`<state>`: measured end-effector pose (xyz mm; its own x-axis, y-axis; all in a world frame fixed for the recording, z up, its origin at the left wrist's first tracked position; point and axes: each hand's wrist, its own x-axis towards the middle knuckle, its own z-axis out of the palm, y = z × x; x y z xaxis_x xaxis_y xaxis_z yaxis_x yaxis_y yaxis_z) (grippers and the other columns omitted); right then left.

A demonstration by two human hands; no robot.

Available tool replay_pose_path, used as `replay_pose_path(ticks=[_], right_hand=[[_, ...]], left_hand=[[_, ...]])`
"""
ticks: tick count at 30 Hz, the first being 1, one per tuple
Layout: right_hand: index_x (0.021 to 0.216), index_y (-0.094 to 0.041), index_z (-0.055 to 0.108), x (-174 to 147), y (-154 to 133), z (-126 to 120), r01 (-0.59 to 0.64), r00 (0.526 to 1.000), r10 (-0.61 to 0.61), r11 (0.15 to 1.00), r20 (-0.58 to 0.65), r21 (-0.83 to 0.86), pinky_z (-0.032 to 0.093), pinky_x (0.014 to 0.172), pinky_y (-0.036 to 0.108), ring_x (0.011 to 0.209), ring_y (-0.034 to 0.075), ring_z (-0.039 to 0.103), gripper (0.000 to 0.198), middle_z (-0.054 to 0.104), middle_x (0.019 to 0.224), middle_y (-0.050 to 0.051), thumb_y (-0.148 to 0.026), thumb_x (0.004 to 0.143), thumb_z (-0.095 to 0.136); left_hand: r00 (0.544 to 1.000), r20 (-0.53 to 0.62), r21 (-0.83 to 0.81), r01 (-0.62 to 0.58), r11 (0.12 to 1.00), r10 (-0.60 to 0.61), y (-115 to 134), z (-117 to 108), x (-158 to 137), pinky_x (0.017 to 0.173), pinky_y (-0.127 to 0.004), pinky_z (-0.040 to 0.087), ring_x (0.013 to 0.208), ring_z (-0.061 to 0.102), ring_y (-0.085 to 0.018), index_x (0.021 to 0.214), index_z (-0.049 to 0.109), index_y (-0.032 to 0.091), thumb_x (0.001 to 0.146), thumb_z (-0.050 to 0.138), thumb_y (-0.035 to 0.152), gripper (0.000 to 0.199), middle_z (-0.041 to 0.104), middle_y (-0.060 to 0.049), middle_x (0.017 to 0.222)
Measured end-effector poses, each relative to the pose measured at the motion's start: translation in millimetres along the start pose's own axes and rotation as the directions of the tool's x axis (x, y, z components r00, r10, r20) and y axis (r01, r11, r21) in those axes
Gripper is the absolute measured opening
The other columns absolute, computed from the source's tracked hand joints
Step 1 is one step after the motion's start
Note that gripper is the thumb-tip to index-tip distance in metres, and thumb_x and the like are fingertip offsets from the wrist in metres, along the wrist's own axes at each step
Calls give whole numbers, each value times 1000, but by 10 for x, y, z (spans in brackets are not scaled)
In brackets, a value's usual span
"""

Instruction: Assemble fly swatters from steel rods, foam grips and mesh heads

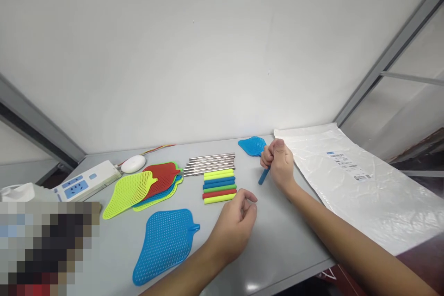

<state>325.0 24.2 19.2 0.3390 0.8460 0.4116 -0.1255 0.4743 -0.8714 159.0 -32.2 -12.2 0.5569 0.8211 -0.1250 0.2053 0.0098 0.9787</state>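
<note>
My right hand (279, 166) is closed in a fist, thumb uppermost, around a blue handle tube (264, 176) whose lower end sticks out below. A blue fly swatter head (252, 145) lies just behind that hand; whether it joins the tube is hidden. Over the table, my left hand (237, 224) has loosely curled fingers, thumb apart, with nothing visible in them. Beside its fingertips lies a row of yellow, blue, green and red handle tubes (219, 187). A larger blue fly swatter head (164, 243) rests left of my left wrist.
Several metal rods (210, 164) lie behind the tubes. Yellow, red and blue swatter heads overlap in a pile (130, 192) on the left. Beyond them are a white power strip (86, 180) and a round white device (133, 163). A white plastic mailer (347, 171) covers the right side.
</note>
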Motion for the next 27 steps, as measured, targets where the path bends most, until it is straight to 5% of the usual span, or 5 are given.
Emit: replay_pose_path(ticks=[8,15,20,27], right_hand=[[65,-23,32,55,31,-41,-24,1000,24,999,-9,48,20,37,20,43,7,20,48,23,54,-9,-62,88,45],[63,-22,32,103,-140,-78,-6,990,31,984,-139,181,23,36,19,42,7,19,49,20,53,-9,-63,86,48],[64,-22,34,38,-304,-25,-173,968,220,934,-122,314,23,35,20,42,7,18,48,20,53,-9,-61,87,48],[64,-21,34,11,-189,14,-350,903,424,826,-77,443,20,33,18,43,7,14,42,19,54,-9,-48,88,56]], left_hand=[[998,9,85,-66,994,66,20,-11,-22,58,-24,31,62,40,-13,99,50,20,91,43,35,18,42,5,67],[999,22,95,-26,995,24,-44,2,0,55,-24,28,60,38,-11,98,49,20,91,44,34,17,39,6,66],[999,-24,55,28,998,-26,-36,20,-9,55,-24,30,61,40,-11,98,50,21,91,46,45,25,43,5,66],[1000,8,151,-13,988,12,5,33,-51,50,-25,25,55,35,-11,71,45,20,92,41,48,35,44,4,59]])
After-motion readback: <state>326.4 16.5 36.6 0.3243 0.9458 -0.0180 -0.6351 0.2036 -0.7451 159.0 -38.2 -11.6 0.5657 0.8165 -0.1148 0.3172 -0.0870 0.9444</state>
